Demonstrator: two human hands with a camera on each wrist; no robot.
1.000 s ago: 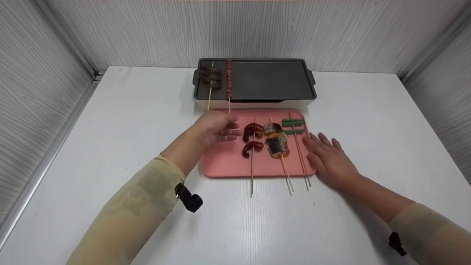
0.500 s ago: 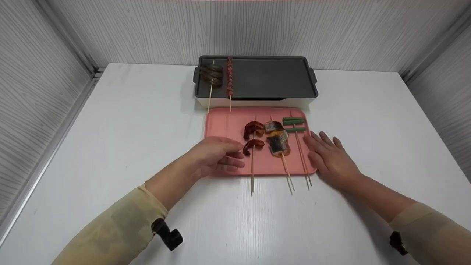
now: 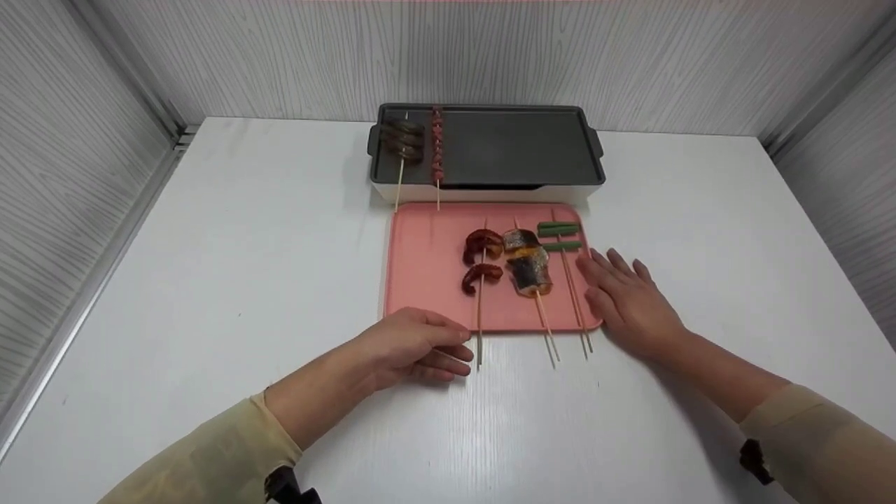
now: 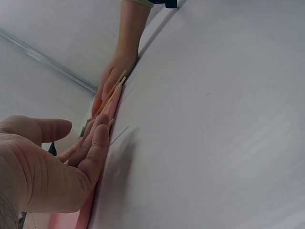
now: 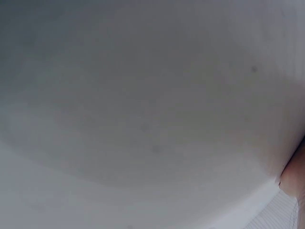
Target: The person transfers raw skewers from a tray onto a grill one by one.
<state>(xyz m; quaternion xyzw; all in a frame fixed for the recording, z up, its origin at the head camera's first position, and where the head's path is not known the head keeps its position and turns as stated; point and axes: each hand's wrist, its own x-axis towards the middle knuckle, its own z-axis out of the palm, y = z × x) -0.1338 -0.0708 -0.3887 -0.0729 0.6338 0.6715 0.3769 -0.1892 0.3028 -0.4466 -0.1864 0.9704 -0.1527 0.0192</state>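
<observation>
My left hand [image 3: 420, 350] is at the near edge of the pink tray [image 3: 427, 266], its fingertips just left of the stick end of the octopus tentacle skewer [image 3: 483, 245]. In the left wrist view a gap shows between thumb and fingers [image 4: 97, 148], with nothing held there. My right hand [image 3: 630, 301] lies flat on the table against the tray's right edge. Beside it on the tray are the green vegetable skewer [image 3: 560, 229] and the fish skewer [image 3: 530, 269]. The right wrist view shows mostly blurred white tabletop and a bit of hand [image 5: 293, 176].
Behind the tray stands a dark grill plate [image 3: 518, 147] on a white base. At its left lie a skewer of dark brown pieces [image 3: 403, 140] and a thin red skewer [image 3: 437, 143], sticks pointing toward the tray. Pale wood-grain walls [image 3: 490, 49] enclose the white table [image 3: 280, 245].
My left hand has moved from near the red skewer's stick, down across the tray's left side, to its near edge. The right hand and the skewers stay put.
</observation>
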